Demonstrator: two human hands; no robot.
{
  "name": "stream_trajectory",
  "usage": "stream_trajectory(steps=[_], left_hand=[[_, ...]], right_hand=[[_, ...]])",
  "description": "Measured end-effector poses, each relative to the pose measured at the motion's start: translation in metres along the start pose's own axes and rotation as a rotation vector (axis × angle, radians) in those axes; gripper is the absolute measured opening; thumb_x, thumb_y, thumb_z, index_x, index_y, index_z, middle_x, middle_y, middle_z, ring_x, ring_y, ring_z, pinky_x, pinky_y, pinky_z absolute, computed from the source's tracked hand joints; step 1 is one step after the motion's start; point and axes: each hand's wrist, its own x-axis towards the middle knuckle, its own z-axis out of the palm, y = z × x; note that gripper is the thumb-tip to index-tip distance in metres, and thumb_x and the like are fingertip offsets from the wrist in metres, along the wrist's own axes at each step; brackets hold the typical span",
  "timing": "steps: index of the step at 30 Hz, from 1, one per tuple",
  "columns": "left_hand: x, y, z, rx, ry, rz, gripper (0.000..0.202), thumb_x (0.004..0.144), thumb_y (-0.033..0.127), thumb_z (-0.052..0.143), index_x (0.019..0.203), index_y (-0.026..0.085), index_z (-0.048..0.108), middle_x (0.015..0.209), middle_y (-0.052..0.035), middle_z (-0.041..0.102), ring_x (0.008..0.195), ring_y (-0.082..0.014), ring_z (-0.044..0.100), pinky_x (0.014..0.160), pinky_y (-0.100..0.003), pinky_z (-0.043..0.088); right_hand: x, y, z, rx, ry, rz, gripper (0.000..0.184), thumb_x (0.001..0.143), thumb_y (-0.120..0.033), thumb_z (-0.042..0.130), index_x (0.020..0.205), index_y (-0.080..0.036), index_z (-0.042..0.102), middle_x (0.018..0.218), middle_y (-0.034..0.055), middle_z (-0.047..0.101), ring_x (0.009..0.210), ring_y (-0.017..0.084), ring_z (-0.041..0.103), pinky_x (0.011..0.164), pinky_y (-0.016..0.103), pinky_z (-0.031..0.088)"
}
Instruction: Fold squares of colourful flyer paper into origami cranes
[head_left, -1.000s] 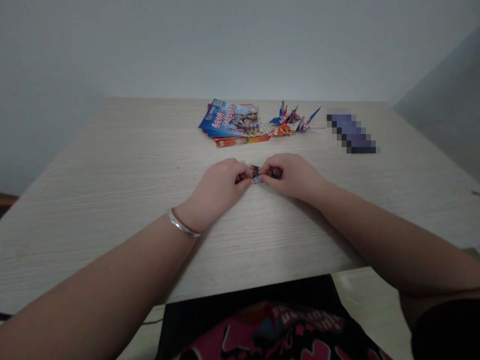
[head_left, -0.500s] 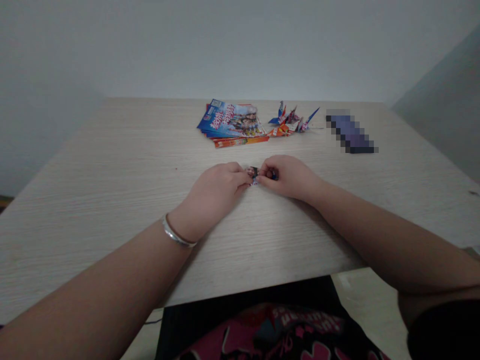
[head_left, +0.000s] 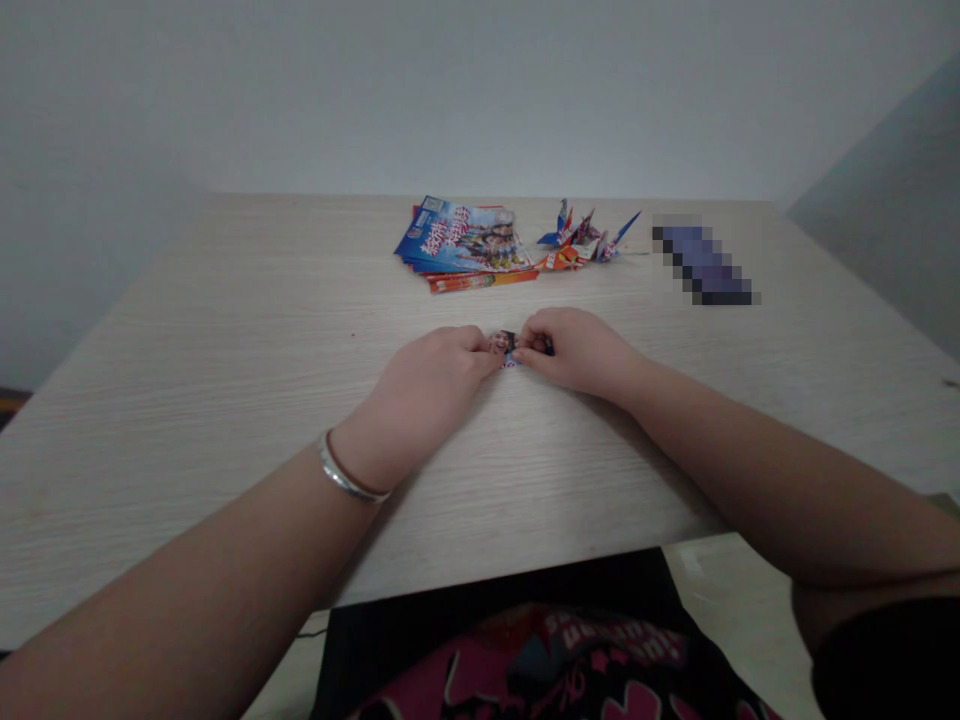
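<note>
Between my two hands, low on the table, is a small folded piece of printed paper (head_left: 504, 343) with a photo on it. My left hand (head_left: 442, 370), with a silver bangle on its wrist, grips the paper's left side between thumb and fingers. Curled fingers of my right hand (head_left: 574, 348) pinch the right side, and a dark bit of the paper shows inside them. Both hands rest close to the tabletop, and they hide most of the paper's edges.
Behind my hands lies a fanned stack of printed leaflets (head_left: 469, 238), blue and orange. Several folded paper cranes (head_left: 581, 240) sit right of it. A pixelated dark flat object (head_left: 705, 262) lies farther right. The pale wooden table (head_left: 247, 300) meets a wall at its back edge.
Slightly more of the paper's photo shows between my hands, and my fingers have shifted a little. Both hands keep hold of the paper; the other things have stayed put.
</note>
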Motion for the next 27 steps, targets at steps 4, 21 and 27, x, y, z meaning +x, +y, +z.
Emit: stream_trajectory(steps=[4, 21, 27], left_hand=[[0.000, 0.004, -0.004, 0.049, -0.043, 0.012, 0.028, 0.102, 0.016, 0.047, 0.110, 0.012, 0.074, 0.102, -0.0125, 0.074, 0.088, -0.0241, 0.067, 0.080, -0.036, 0.054], [-0.001, -0.003, 0.004, 0.068, 0.039, 0.163, 0.037, 0.104, 0.022, 0.047, 0.130, 0.006, 0.067, 0.116, -0.0170, 0.072, 0.104, -0.0279, 0.067, 0.097, -0.044, 0.056], [-0.001, -0.002, 0.004, 0.086, -0.014, 0.161, 0.036, 0.101, 0.015, 0.046, 0.127, 0.007, 0.069, 0.117, -0.0168, 0.071, 0.105, -0.0301, 0.066, 0.097, -0.046, 0.056]], right_hand=[[0.003, -0.001, -0.001, 0.019, -0.015, 0.052, 0.016, 0.089, -0.029, 0.064, 0.081, -0.018, 0.072, 0.078, 0.0043, 0.070, 0.068, 0.016, 0.054, 0.062, 0.029, 0.033], [-0.001, 0.000, -0.002, -0.164, 0.026, 0.048, 0.020, 0.091, -0.035, 0.060, 0.081, -0.019, 0.068, 0.079, 0.0049, 0.071, 0.071, 0.018, 0.056, 0.065, 0.030, 0.031], [0.001, 0.001, 0.000, -0.161, 0.011, 0.064, 0.019, 0.091, -0.034, 0.060, 0.082, -0.019, 0.067, 0.080, 0.0056, 0.071, 0.072, 0.019, 0.056, 0.065, 0.031, 0.031]])
